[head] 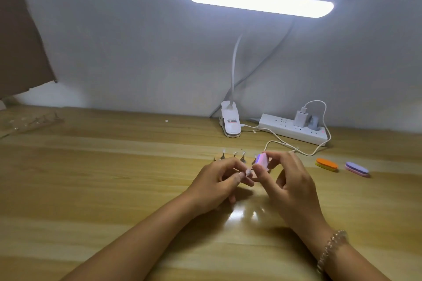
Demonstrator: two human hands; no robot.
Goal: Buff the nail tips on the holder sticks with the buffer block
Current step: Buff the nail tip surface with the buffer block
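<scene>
A home nail-craft desk: wooden tabletop [114,166], clip-on lamp [260,0], power strip [285,129], spare buffer blocks [326,164].

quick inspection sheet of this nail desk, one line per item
surface: wooden table, glossy, with lamp glare near the hands
job's things: pink-purple buffer block held close to a nail tip; more holder sticks stand behind
clutter: orange buffer and purple buffer lie at right; clear plastic piece far left
grippers: left hand fingers pinch the nail tip; right hand fingers pinch the buffer block
cables: white cable loops from the power strip towards the lamp clip
surroundings: lit lamp bar, pale wall, cardboard at left
</scene>
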